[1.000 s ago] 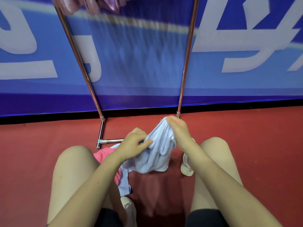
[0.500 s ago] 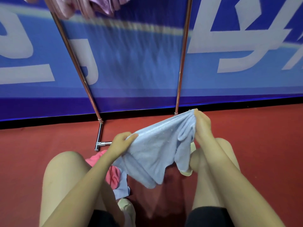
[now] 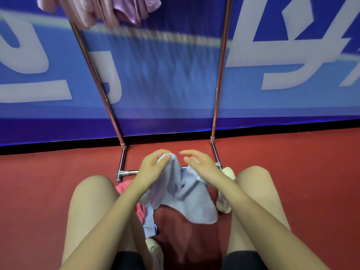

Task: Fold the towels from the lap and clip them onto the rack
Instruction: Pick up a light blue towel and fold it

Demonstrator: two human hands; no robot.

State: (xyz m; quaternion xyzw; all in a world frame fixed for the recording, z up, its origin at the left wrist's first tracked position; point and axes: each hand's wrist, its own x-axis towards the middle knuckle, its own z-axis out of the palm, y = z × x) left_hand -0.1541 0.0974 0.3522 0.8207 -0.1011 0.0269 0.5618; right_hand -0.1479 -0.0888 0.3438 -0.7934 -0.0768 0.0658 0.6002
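Observation:
A light blue towel (image 3: 191, 201) hangs between my knees. My left hand (image 3: 151, 167) pinches its top corner between thumb and fingers. My right hand (image 3: 198, 162) hovers just right of that corner with fingers straight and spread, its palm over the cloth. A pink towel (image 3: 140, 209) and another blue cloth (image 3: 150, 225) lie by my left thigh. The metal rack (image 3: 219, 80) stands in front of me with pink and purple towels (image 3: 109, 10) hanging at its top.
A blue banner with white lettering (image 3: 175, 75) stands behind the rack. The floor (image 3: 302, 162) is red. The rack's base bar (image 3: 127, 172) lies just beyond my hands. Pale shoes (image 3: 227, 193) show by my right knee and between my thighs.
The towel was stretched wide between both hands; now my right hand has let go and come in toward my left hand, and the towel hangs bunched from the left hand.

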